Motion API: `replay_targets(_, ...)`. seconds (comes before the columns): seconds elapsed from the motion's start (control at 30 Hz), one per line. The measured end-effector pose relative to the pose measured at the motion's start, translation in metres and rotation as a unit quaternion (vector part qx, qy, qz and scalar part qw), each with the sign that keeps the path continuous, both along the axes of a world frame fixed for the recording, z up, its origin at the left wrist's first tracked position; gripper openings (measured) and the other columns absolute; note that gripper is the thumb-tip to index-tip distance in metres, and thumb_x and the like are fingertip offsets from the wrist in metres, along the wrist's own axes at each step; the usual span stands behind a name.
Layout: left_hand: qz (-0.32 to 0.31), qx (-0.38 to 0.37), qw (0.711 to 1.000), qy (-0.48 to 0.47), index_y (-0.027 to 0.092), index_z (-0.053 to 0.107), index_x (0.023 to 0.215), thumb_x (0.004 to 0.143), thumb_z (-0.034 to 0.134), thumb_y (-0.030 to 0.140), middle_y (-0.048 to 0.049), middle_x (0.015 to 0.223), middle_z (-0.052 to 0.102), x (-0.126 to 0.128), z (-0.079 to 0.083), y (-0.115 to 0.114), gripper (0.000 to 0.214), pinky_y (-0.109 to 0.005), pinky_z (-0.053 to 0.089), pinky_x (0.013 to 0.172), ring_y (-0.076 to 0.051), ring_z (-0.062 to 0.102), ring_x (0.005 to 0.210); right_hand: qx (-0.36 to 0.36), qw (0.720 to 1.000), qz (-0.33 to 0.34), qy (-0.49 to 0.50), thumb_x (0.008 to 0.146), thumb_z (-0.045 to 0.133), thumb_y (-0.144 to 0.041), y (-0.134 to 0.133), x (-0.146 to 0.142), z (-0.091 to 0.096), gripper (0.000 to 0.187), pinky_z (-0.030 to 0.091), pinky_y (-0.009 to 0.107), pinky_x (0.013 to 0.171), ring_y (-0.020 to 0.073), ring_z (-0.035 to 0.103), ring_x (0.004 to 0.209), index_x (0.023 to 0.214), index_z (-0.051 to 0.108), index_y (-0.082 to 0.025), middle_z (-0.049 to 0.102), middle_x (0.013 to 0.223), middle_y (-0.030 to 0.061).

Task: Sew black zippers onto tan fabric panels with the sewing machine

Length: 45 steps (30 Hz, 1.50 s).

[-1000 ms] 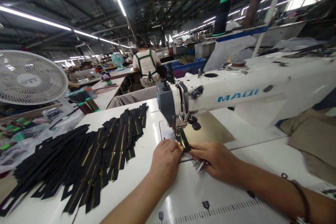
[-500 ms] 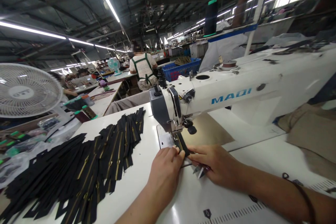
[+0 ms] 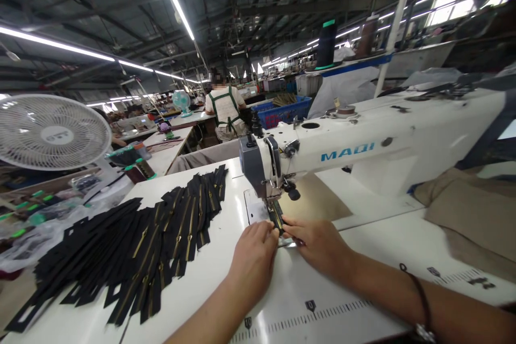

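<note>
The left grip [image 3: 253, 258] and right grip [image 3: 318, 244] are both clenching on the black zipper [image 3: 277, 216], which is lying on the desk [image 3: 322, 301] under the presser foot [image 3: 271, 199] of the sewing machine [image 3: 342, 145]. The fingertips are crowding the needle area, so a slip risks a pricked finger or skewed tape.

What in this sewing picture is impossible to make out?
1. Head view: the near end of the black gold-toothed zipper is hidden under the left hand and right hand; whether they pinch or only press it is unclear.
2. Head view: the needle of the white sewing machine is too small and shadowed to see.
3. Head view: the pile of black zippers overlaps too much to count.
</note>
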<state>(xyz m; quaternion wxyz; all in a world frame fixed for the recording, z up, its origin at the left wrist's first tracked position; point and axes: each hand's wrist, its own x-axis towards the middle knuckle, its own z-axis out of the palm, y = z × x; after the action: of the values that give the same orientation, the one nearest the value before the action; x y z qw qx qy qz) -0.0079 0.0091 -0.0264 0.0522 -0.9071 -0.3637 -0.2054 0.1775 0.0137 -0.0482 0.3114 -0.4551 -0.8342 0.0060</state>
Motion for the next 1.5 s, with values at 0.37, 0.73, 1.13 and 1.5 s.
replay_targets(0.37, 0.012, -0.049, 0.999, -0.002, 0.016, 0.059, 0.098, 0.091, 0.044, 0.013, -0.0086, 0.098, 0.061, 0.003, 0.006, 0.016, 0.017, -0.042, 0.049, 0.084, -0.023, 0.058, 0.093, -0.023, 0.999, -0.010, -0.027, 0.078, 0.053, -0.006, 0.020, -0.001, 0.003, 0.025, 0.054, 0.028, 0.081, 0.0202, 0.067, 0.090, 0.086, 0.072, -0.020, 0.068, 0.108, 0.0045)
replay_targets(0.73, 0.000, -0.060, 0.995, -0.076, 0.016, 0.058, 0.100, 0.087, 0.043, 0.011, -0.0112, 0.104, 0.061, 0.001, -0.003, 0.030, 0.020, -0.044, 0.050, 0.088, -0.025, 0.059, 0.100, -0.006, 1.000, 0.000, -0.017, 0.080, 0.054, -0.012, 0.042, 0.000, -0.004, 0.019, 0.053, 0.028, 0.083, 0.0211, 0.068, 0.090, 0.083, 0.071, -0.018, 0.066, 0.112, 0.0078)
replay_targets(1.13, -0.006, -0.055, 0.996, -0.066, 0.017, 0.057, 0.097, 0.080, 0.043, 0.009, -0.0110, 0.100, 0.062, 0.003, 0.001, 0.034, 0.023, -0.045, 0.049, 0.091, -0.025, 0.059, 0.101, 0.003, 1.000, -0.009, -0.028, 0.079, 0.056, -0.011, 0.046, 0.002, -0.007, 0.019, 0.054, 0.027, 0.077, 0.0211, 0.068, 0.086, 0.083, 0.070, -0.022, 0.071, 0.098, 0.0048)
replay_targets(1.5, 0.000, -0.066, 0.996, -0.059, 0.015, 0.057, 0.098, 0.079, 0.044, 0.010, -0.0123, 0.106, 0.061, 0.004, 0.001, 0.037, 0.024, -0.046, 0.047, 0.095, -0.025, 0.058, 0.103, 0.001, 1.000, 0.011, -0.028, 0.084, 0.053, -0.015, 0.053, 0.002, -0.009, 0.018, 0.052, 0.026, 0.078, 0.0195, 0.067, 0.087, 0.087, 0.069, -0.021, 0.070, 0.098, 0.0053)
